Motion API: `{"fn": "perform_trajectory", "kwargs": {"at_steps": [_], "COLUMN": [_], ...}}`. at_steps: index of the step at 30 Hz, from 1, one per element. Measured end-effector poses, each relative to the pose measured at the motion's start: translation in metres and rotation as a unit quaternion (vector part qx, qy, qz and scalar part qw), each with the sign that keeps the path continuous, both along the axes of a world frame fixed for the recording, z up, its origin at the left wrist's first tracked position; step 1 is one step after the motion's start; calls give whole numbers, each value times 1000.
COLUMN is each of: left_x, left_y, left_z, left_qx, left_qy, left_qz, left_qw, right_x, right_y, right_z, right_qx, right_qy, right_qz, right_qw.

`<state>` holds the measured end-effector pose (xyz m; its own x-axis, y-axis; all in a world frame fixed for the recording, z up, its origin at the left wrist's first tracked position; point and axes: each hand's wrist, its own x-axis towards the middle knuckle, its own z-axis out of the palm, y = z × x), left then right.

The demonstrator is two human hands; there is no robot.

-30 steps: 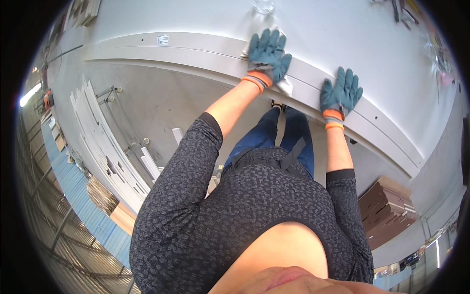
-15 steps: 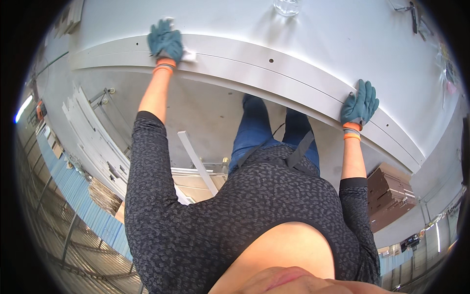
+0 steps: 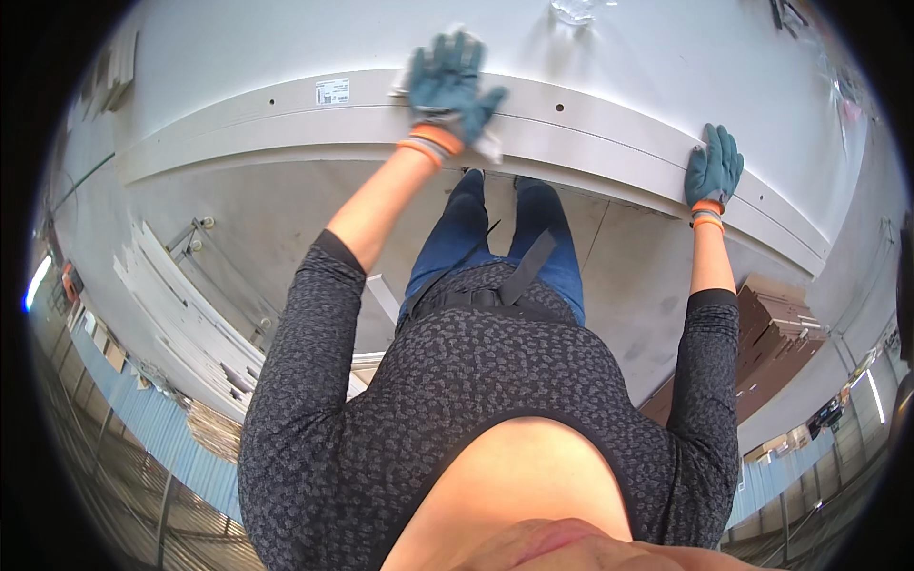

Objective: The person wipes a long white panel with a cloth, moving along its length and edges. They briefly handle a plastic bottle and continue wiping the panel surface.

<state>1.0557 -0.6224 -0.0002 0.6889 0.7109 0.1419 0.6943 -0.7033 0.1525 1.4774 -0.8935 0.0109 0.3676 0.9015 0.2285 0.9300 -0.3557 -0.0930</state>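
Note:
A long off-white board (image 3: 609,143) with a groove along its length and several dark holes lies along the near side of a white table (image 3: 367,38). My left hand (image 3: 447,88), in a teal glove with an orange cuff, is spread flat over a white cloth (image 3: 487,147) on the board, left of its middle. Cloth edges show on both sides of the glove. My right hand (image 3: 714,169), gloved alike, lies on the board toward its right end, fingers stretched out and no object seen in it. A white printed label (image 3: 332,91) sits on the board left of my left hand.
Clear plastic or glass (image 3: 574,11) stands at the table's far side. Dark tools (image 3: 788,17) lie at far right. Stacked white strips (image 3: 181,309) are on the floor at left, brown panels (image 3: 762,333) at right. My legs (image 3: 543,228) stand close to the table.
My left hand has slid right along the board with the cloth, uncovering the label. My right hand stays on the board near its right end. The view has shifted slightly.

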Motion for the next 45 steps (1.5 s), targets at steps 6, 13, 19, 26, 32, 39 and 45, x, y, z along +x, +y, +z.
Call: {"fn": "perform_trajectory", "kwargs": {"at_steps": [6,13,19,26,32,39,45], "left_x": [124,105,-17,-187,-92,-43,-7], "left_y": [-98,-96,-25,73,20,-13,-23], "left_z": [34,16,-8,-18,0,4,7], "left_qx": [-102,-42,27,102,72,58,35], "left_qy": [-9,-170,-21,41,34,12,-52], "left_qz": [-135,-122,27,191,77,42,69], "left_qw": [986,977,999,975,994,997,996], "right_x": [-3,2,2,1,0,1,-54], "right_y": [-1,-6,-5,-3,-4,-3,40], "right_z": [0,-7,-4,-2,0,0,-7], "right_qx": [-7,13,5,12,-5,9,46], "right_qy": [-1,7,14,20,5,1,-17], "right_qz": [-8,0,-2,5,-4,5,-67], "right_qw": [1000,1000,1000,1000,1000,1000,997]}}
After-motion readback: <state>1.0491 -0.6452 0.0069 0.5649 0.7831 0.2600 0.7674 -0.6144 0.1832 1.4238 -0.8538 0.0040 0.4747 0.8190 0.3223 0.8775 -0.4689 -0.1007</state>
